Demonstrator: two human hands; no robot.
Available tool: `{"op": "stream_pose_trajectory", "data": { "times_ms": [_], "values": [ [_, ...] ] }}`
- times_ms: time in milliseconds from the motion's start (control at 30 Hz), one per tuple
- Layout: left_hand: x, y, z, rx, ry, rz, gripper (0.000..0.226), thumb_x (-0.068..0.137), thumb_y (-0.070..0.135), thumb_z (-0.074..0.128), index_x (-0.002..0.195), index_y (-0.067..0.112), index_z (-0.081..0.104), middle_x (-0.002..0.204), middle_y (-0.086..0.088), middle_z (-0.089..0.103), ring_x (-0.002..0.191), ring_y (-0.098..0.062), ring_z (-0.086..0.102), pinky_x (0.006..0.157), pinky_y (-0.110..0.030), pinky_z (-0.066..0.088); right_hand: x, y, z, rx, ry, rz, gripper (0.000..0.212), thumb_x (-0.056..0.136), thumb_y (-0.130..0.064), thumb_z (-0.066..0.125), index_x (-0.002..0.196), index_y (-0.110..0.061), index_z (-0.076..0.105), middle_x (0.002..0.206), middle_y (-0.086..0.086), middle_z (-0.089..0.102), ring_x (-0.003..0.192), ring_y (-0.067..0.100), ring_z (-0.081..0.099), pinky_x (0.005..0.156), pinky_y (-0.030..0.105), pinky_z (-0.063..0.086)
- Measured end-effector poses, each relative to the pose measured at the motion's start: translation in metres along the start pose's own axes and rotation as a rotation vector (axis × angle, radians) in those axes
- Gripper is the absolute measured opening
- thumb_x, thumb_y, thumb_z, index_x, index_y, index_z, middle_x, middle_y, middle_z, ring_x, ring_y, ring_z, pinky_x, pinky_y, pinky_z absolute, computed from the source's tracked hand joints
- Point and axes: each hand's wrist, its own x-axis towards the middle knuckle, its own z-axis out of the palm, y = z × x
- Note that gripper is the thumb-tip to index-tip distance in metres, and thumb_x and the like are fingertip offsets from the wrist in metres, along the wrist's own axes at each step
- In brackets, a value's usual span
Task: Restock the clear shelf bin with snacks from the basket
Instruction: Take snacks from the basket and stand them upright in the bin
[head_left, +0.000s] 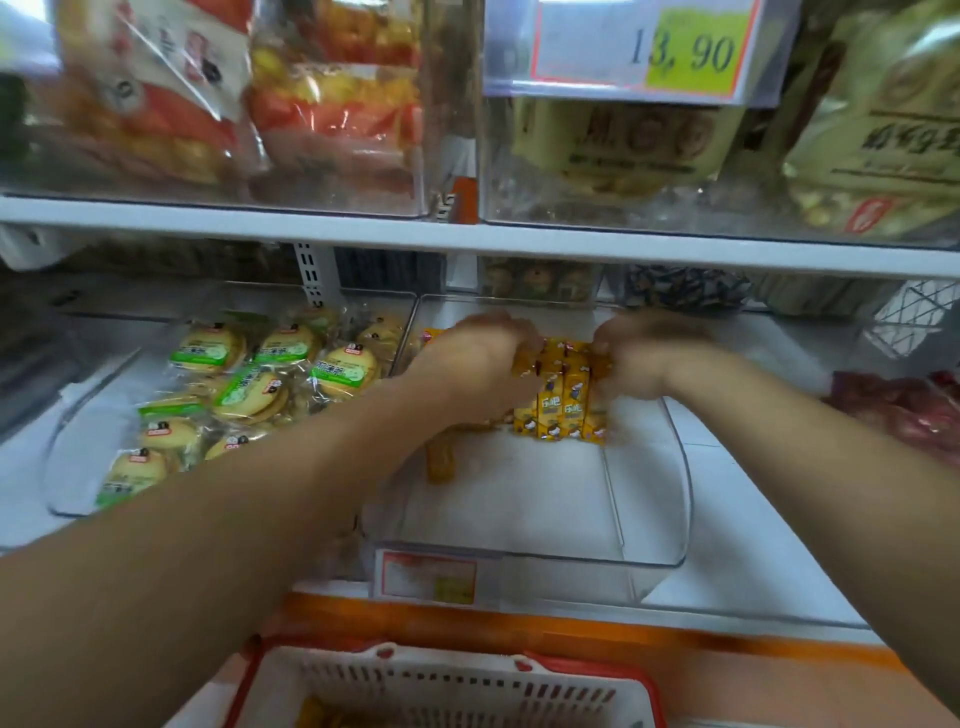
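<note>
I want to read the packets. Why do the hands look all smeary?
Head view: the left hand and right hand look smeared, probably by motion blur; the yellow snack packs they grip are sharper; the top-shelf bags look soft and unfocused.

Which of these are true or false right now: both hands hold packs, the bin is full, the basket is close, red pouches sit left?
The left hand and right hand both grip the yellow snack packs in the clear bin. True.
The clear bin is packed to its front wall. False: its front part is mostly bare.
The basket sits at the bottom, nearest the camera. True.
The neighbouring bin on the left holds red pouches. False: it holds round biscuits in green-labelled wrappers.
</note>
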Motion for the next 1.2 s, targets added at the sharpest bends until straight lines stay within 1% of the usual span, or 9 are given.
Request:
{"op": "stream_pose_trajectory", "data": {
  "times_ms": [133, 300, 400, 500, 600, 667, 733, 900, 1200],
  "values": [
    [-0.085, -0.027, -0.049, 0.01, 0.124, -0.045, 0.047, 0.084, 0.045, 0.071, 0.129, 0.034, 0.063, 0.116, 0.005, 0.063, 0.111, -0.022, 0.061, 0.088, -0.034, 0.05, -0.036, -0.024, 0.001, -0.031, 0.354, -0.078, 0.033, 0.077, -0.051, 0.068, 0.104, -0.03, 0.068, 0.105, 0.003, 0.068, 0.095, 0.027, 0.065, 0.073, 0.033, 0.053],
    [-0.152, -0.051, -0.041, -0.136, 0.177, -0.406, 0.065, 0.087, 0.036, 0.075, 0.146, 0.023, 0.049, 0.134, 0.001, 0.057, 0.119, -0.023, 0.059, 0.097, -0.039, 0.049, -0.031, -0.092, 0.004, 0.558, 0.086, -0.317, 0.021, 0.082, -0.035, 0.078, 0.098, -0.023, 0.073, 0.088, -0.011, 0.067, 0.08, 0.008, 0.061, 0.065, 0.022, 0.046],
    [-0.163, -0.05, -0.023, -0.306, 0.181, -0.403, 0.054, 0.092, 0.033, 0.071, 0.143, 0.027, 0.053, 0.123, 0.009, 0.063, 0.101, -0.013, 0.065, 0.087, -0.038, 0.056, -0.009, -0.128, 0.026, 0.549, 0.005, -0.333, 0.02, 0.084, -0.03, 0.076, 0.098, -0.016, 0.073, 0.088, -0.002, 0.068, 0.083, 0.017, 0.063, 0.069, 0.027, 0.045],
    [-0.165, -0.047, -0.007, -0.359, 0.158, -0.329, 0.05, 0.089, 0.031, 0.072, 0.136, 0.034, 0.054, 0.118, 0.013, 0.063, 0.085, -0.001, 0.065, 0.074, -0.031, 0.055, 0.005, -0.149, 0.049, 0.392, -0.056, -0.29, 0.03, 0.079, -0.041, 0.077, 0.079, -0.018, 0.057, 0.077, 0.009, 0.061, 0.072, 0.024, 0.054, 0.054, 0.029, 0.039],
    [-0.167, -0.05, 0.002, -0.353, 0.139, -0.31, 0.065, 0.089, 0.028, 0.073, 0.146, 0.035, 0.042, 0.127, 0.013, 0.059, 0.085, -0.004, 0.065, 0.075, -0.032, 0.054, 0.009, -0.158, 0.063, 0.415, -0.054, -0.248, 0.047, 0.073, -0.041, 0.082, 0.097, -0.015, 0.051, 0.091, 0.013, 0.064, 0.083, 0.03, 0.063, 0.058, 0.027, 0.042],
    [-0.167, -0.052, 0.003, -0.39, 0.138, -0.314, 0.068, 0.089, 0.024, 0.074, 0.148, 0.035, 0.04, 0.13, 0.014, 0.058, 0.084, -0.002, 0.066, 0.077, -0.036, 0.058, 0.011, -0.161, 0.066, 0.445, 0.001, -0.26, 0.039, 0.073, -0.036, 0.081, 0.089, -0.021, 0.048, 0.101, 0.016, 0.068, 0.095, 0.035, 0.066, 0.064, 0.028, 0.042],
    [-0.167, -0.054, 0.003, -0.422, 0.129, -0.32, 0.07, 0.089, 0.022, 0.074, 0.149, 0.036, 0.041, 0.13, 0.015, 0.058, 0.083, -0.001, 0.066, 0.078, -0.037, 0.06, 0.015, -0.158, 0.062, 0.473, 0.061, -0.271, 0.032, 0.077, -0.037, 0.077, 0.075, -0.028, 0.046, 0.087, 0.009, 0.068, 0.089, 0.033, 0.065, 0.058, 0.027, 0.035],
    [-0.17, -0.053, 0.002, -0.458, 0.091, -0.342, 0.073, 0.092, 0.023, 0.073, 0.153, 0.037, 0.036, 0.132, 0.017, 0.055, 0.089, -0.005, 0.066, 0.082, -0.04, 0.061, 0.033, -0.143, 0.036, 0.647, 0.276, -0.157, 0.022, 0.095, -0.043, 0.061, 0.091, -0.022, 0.062, 0.069, -0.007, 0.06, 0.067, 0.014, 0.058, 0.052, 0.024, 0.035],
    [-0.173, -0.053, 0.002, -0.45, 0.083, -0.354, 0.074, 0.093, 0.028, 0.071, 0.154, 0.041, 0.031, 0.128, 0.021, 0.054, 0.087, -0.004, 0.065, 0.079, -0.037, 0.062, 0.048, -0.151, 0.017, 0.901, 0.121, -0.081, 0.018, 0.095, -0.035, 0.065, 0.101, -0.018, 0.064, 0.08, 0.007, 0.07, 0.064, 0.016, 0.073, 0.057, 0.029, 0.061]
  ]
}}
